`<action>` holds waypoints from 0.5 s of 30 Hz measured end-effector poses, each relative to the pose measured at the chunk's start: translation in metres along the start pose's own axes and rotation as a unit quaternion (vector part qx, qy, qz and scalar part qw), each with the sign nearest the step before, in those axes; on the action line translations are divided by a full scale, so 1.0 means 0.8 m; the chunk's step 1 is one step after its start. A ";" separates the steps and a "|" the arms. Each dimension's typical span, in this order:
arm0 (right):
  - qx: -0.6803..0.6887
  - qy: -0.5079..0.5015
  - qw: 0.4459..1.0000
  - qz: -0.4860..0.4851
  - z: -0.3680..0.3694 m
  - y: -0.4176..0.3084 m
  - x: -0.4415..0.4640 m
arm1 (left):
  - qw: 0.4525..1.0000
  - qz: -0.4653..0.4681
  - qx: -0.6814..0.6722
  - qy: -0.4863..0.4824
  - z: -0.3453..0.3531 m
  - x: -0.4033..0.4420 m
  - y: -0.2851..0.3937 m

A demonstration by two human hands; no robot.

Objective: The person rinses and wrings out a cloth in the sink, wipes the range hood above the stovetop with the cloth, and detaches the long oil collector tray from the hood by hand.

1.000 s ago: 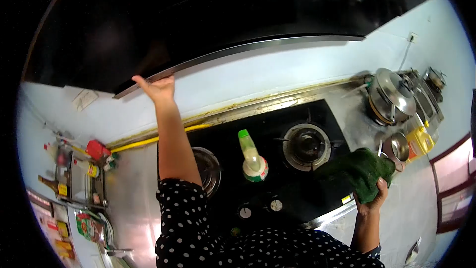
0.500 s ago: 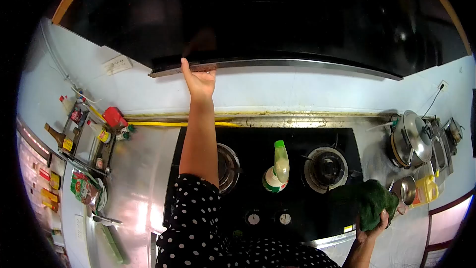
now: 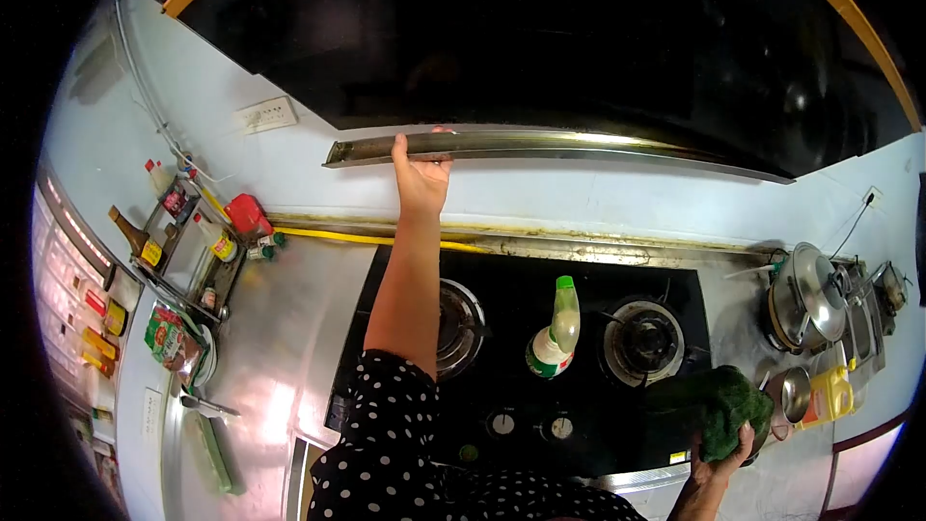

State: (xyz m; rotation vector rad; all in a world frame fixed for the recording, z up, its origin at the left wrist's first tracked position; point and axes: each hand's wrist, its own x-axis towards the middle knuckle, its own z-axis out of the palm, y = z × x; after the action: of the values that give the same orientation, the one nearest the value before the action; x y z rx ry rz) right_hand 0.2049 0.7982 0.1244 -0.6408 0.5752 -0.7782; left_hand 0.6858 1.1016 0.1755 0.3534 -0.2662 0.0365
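Note:
My left hand (image 3: 422, 178) reaches up, its thumb and fingers closed around a long metal oil trough (image 3: 569, 147) near its left end. The trough runs along the lower edge of the black range hood (image 3: 521, 39). A gap shows between them at the left, and the right end is close against the hood. Low at the right, my right hand (image 3: 719, 476) grips a bunched dark green cloth (image 3: 731, 410) above the stove's right corner. On the black gas stove (image 3: 521, 280) a spray bottle with a green top (image 3: 552, 352) stands between the two burners.
The right burner (image 3: 643, 342) is bare of pots. To the right are a lidded pan (image 3: 810, 289), a small metal pot (image 3: 793, 396) and a yellow jug (image 3: 831, 394). A shelf of bottles (image 3: 214, 241) stands at the left. A yellow hose (image 3: 367, 237) runs along the wall.
The left end of the trough has come down from the hood with my left hand, opening a gap. My right hand still holds the cloth. The whole view has shifted slightly.

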 end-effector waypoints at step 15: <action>0.023 0.034 0.999 -0.004 -0.034 -0.012 -0.010 | 0.996 -0.023 -0.016 -0.079 -0.011 -0.044 0.011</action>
State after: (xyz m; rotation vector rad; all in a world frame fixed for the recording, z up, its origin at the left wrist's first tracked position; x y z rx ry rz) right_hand 0.1772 0.7906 0.1147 -0.5764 0.6156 -0.8202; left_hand 0.6534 1.1132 0.1615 0.3304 -0.4144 -0.0422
